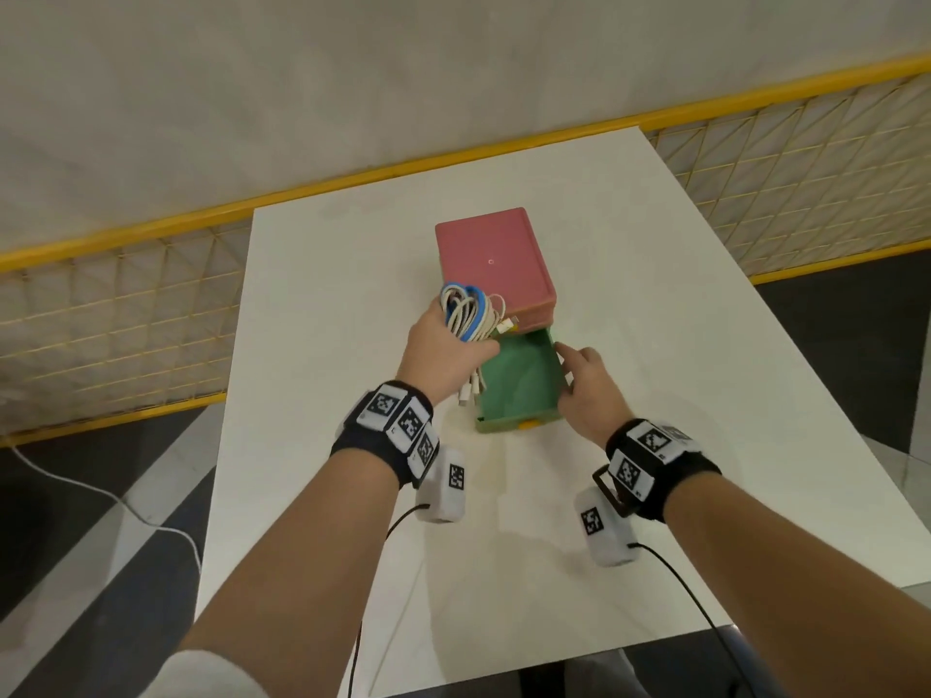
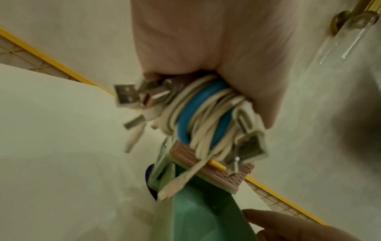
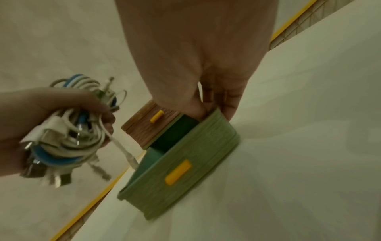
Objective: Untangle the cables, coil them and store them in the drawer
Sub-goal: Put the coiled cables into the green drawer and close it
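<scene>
A coiled bundle of white and blue cables (image 1: 471,312) is gripped in my left hand (image 1: 443,352), held just above the left rear corner of the open green drawer (image 1: 524,380). Several USB plugs hang out below the fist. The drawer is pulled out of a pink-topped box (image 1: 491,259) and looks empty inside. My right hand (image 1: 587,382) holds the drawer's right wall, thumb inside and fingers outside. In the left wrist view the cables (image 2: 206,117) hang over the drawer (image 2: 195,212). The right wrist view shows the drawer front (image 3: 181,171) and the cables (image 3: 68,133).
The box stands mid-table on a white table (image 1: 655,294). A yellow mesh fence (image 1: 126,304) runs behind and beside it. A closed upper drawer with a yellow handle (image 3: 156,118) sits above the open one. A white cord (image 1: 101,496) lies on the floor at left.
</scene>
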Action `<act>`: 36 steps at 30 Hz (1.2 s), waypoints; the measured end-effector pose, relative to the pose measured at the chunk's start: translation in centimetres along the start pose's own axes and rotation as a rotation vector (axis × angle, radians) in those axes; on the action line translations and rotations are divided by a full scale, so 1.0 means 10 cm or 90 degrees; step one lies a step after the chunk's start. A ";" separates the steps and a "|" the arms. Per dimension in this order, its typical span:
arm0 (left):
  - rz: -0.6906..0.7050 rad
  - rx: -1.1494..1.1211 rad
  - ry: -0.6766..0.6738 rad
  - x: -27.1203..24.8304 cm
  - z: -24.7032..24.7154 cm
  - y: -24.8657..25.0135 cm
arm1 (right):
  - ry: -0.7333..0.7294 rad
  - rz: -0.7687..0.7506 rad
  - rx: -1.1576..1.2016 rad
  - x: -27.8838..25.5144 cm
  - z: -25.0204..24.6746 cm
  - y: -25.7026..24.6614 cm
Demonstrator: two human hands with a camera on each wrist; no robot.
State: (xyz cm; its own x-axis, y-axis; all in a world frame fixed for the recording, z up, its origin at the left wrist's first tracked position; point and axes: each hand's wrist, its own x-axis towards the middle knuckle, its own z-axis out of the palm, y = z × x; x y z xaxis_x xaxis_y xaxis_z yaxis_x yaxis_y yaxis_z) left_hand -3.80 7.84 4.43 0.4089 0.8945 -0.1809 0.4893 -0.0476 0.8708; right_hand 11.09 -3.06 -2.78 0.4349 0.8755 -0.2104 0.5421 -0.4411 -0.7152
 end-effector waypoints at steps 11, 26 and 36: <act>-0.079 0.552 -0.163 0.20 0.77 0.00 | 0.032 -0.129 0.017 -0.12 -0.10 0.05; -0.004 0.647 -0.259 0.23 0.74 -0.02 | -0.122 -0.154 -0.260 0.04 -0.07 0.05; -0.031 0.609 -0.141 0.21 0.98 -0.25 | -0.167 -0.180 -0.277 0.08 -0.11 0.00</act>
State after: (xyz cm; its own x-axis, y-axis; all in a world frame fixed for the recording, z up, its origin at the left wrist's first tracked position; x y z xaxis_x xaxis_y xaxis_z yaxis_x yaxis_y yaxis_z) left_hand 3.36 5.46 -2.55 0.4596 0.8057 -0.3737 0.8866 -0.4410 0.1397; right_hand 12.23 -2.54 -2.23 0.0684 0.9662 -0.2484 0.8807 -0.1755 -0.4399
